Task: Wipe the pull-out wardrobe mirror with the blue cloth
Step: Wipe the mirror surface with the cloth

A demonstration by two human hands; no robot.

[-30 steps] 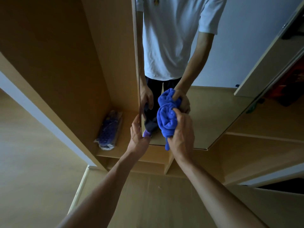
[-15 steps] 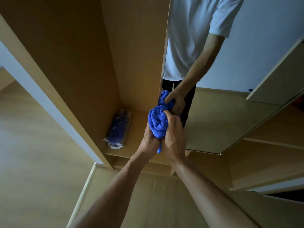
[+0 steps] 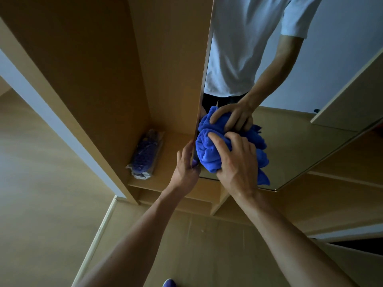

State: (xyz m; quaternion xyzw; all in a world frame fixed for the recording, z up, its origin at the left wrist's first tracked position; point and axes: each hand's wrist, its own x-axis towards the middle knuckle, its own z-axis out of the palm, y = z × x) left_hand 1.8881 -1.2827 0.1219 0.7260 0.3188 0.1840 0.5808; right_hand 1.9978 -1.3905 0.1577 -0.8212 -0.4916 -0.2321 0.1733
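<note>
The right hand (image 3: 236, 160) has its fingers curled over the bunched-up blue cloth (image 3: 207, 152) and presses the wad flat against the mirror (image 3: 300, 146), low on the glass and close to its left edge. The left hand (image 3: 186, 164) grips that same edge just beside the cloth, fingers wrapped round the thin rim near the mirror's bottom corner, apparently to brace the panel. In the glass, the reflection shows the cloth and the fingers holding it.

Left of the mirror rises the wooden wardrobe panel (image 3: 83, 69). A shelf (image 3: 176, 185) runs below the mirror's lower corner, and a wrapped packet (image 3: 145, 154) lies on it, well to the left of the mirror. The pale floor (image 3: 31, 193) spreads out further left again.

Only this lower corner looks to be under the cloth, so most of the glass is probably left to do.

The risks, as I judge them:
- Pushing hard with the right hand could swing or slide the pull-out panel if the left grip loosens.
- The left fingers lie on the glass side of the rim, so they may leave fresh marks there.
- A tightly wadded cloth touches little surface and could smear or skip strips.
- A loose tail of cloth hanging below the hand might catch on the mirror's bottom edge.
</note>
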